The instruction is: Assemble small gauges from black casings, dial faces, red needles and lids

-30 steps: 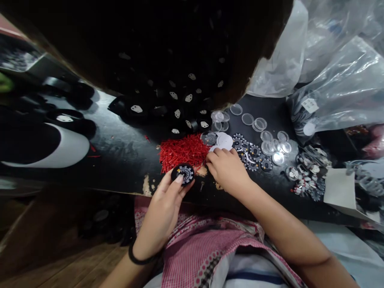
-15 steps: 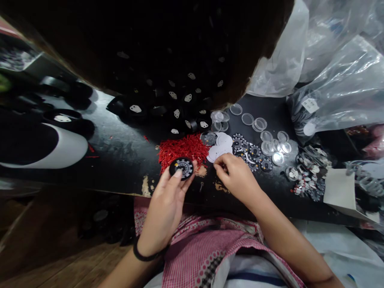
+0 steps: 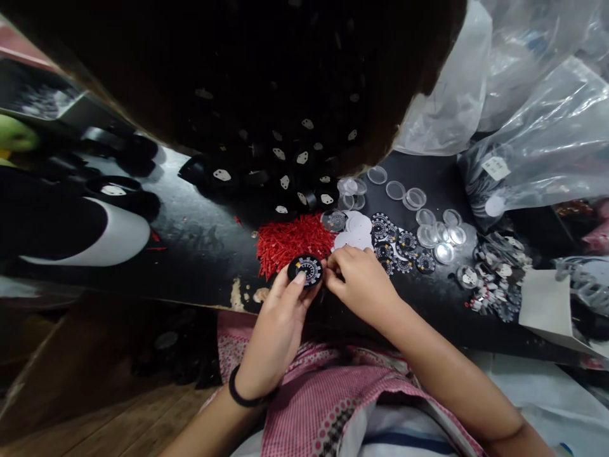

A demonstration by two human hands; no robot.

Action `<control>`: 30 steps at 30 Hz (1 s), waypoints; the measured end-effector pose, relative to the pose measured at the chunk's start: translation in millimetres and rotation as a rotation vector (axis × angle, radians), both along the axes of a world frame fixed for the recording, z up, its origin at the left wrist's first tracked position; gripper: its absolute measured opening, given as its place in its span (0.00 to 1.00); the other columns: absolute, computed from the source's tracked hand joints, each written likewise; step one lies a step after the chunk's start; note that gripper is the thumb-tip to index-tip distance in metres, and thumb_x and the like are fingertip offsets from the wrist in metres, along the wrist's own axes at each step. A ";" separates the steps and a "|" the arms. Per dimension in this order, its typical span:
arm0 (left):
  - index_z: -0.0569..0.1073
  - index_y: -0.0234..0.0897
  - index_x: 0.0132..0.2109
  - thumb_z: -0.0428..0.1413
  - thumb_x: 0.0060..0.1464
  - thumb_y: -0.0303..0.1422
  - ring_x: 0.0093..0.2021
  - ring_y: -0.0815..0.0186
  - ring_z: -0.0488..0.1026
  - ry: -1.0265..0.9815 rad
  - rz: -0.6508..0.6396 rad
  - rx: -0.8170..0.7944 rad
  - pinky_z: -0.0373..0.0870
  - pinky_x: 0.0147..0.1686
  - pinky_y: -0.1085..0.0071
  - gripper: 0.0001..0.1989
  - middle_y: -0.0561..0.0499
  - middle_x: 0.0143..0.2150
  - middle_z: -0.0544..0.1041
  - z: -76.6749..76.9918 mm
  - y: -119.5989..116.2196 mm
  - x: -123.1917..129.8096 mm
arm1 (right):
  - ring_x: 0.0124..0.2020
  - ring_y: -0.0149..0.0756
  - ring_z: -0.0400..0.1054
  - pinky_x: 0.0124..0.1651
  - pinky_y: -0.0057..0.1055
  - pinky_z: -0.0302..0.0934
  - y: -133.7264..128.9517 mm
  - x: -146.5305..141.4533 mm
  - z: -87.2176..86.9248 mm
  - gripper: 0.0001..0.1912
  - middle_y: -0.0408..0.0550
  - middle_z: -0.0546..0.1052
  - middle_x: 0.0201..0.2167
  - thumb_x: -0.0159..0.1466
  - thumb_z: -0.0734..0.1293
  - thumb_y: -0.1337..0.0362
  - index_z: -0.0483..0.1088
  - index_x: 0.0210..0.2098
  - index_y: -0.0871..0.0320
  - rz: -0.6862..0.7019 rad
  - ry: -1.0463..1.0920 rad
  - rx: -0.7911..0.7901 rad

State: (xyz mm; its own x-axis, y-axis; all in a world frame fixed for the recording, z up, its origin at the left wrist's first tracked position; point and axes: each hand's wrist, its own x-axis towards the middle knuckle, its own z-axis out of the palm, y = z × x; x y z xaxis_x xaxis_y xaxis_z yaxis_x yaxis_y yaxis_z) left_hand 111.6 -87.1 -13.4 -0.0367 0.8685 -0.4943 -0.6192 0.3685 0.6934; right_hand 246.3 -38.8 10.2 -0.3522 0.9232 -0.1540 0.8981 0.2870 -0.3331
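My left hand [image 3: 285, 308] grips a round black dial piece [image 3: 306, 271], its printed face turned up and my thumb lying on it. Close against its right edge is my right hand [image 3: 356, 279], fingers pinched together; whatever they hold is hidden. Just beyond the dial lies a heap of small red plastic pieces [image 3: 295, 241]. Several white discs [image 3: 354, 231] are spread past my right fingertips. To their right are printed black dial discs [image 3: 406, 241] and clear round covers [image 3: 427, 236].
A large dark container [image 3: 285, 76] of black round cases overhangs the back. Clear plastic bags [image 3: 537, 139] stand at the right, near mixed small parts [image 3: 497, 279] and a white box [image 3: 545, 301]. A white curved piece [image 3: 118, 231] sits left on the black table [image 3: 200, 266].
My right hand has moved left to the dial piece and now meets its edge. My left hand still holds the piece, slightly further right in view.
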 end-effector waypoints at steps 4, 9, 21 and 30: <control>0.77 0.39 0.47 0.60 0.58 0.36 0.56 0.57 0.75 0.002 -0.004 0.026 0.68 0.60 0.58 0.11 0.47 0.50 0.81 6.3 3.2 1.5 | 0.43 0.42 0.69 0.45 0.37 0.53 -9.5 9.8 4.2 0.08 0.50 0.77 0.40 0.69 0.64 0.62 0.71 0.39 0.59 -0.021 0.084 0.048; 0.76 0.40 0.48 0.59 0.58 0.37 0.53 0.57 0.77 0.020 -0.003 0.039 0.69 0.59 0.57 0.12 0.46 0.49 0.81 15.3 7.2 -3.7 | 0.39 0.39 0.68 0.45 0.36 0.53 -14.8 13.2 13.5 0.10 0.48 0.77 0.35 0.71 0.62 0.61 0.70 0.34 0.57 -0.014 0.216 0.116; 0.75 0.47 0.50 0.60 0.58 0.36 0.54 0.62 0.73 0.244 -0.151 0.163 0.67 0.56 0.68 0.13 0.53 0.52 0.77 -0.5 1.1 1.4 | 0.36 0.35 0.67 0.43 0.33 0.55 -16.0 9.4 30.9 0.06 0.44 0.75 0.34 0.69 0.63 0.66 0.68 0.34 0.57 -0.064 0.418 -0.018; 0.75 0.44 0.43 0.61 0.56 0.35 0.40 0.65 0.75 0.488 -0.098 0.230 0.71 0.42 0.73 0.07 0.54 0.38 0.79 14.8 -0.2 -2.0 | 0.30 0.31 0.64 0.36 0.28 0.56 -27.7 3.0 32.7 0.09 0.41 0.71 0.29 0.67 0.64 0.69 0.65 0.30 0.56 -0.138 0.571 -0.054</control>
State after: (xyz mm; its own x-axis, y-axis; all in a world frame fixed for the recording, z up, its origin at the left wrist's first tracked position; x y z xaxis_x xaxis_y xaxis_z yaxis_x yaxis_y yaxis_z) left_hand 109.6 -87.3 1.4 -0.1278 0.9630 -0.2374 -0.1756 0.2136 0.9610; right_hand 249.3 -66.5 42.9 -0.2703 0.9625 -0.0232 0.5998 0.1495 -0.7861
